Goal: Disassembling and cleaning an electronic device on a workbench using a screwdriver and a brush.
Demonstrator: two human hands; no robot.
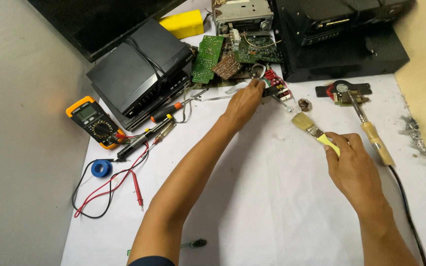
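While my left hand [245, 101] pinches the red board [275, 84] and my right hand [351, 162] grips the brush [311, 129], bristles short of that board, I judge brushing not yet begun.

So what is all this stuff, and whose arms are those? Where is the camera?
The camera sits on a person's head and looks down, so the two arms are that person's own. There is no robot here. The left hand reaches to a small red circuit board beside an opened electronic device. The right hand holds a small paintbrush with a yellow handle, bristles pointing toward the boards. On the white table lie green circuit boards, a yellow meter with red and black leads, a blue roll, screwdrivers, and a soldering iron with a wooden handle. Black boxes are stacked at the left.
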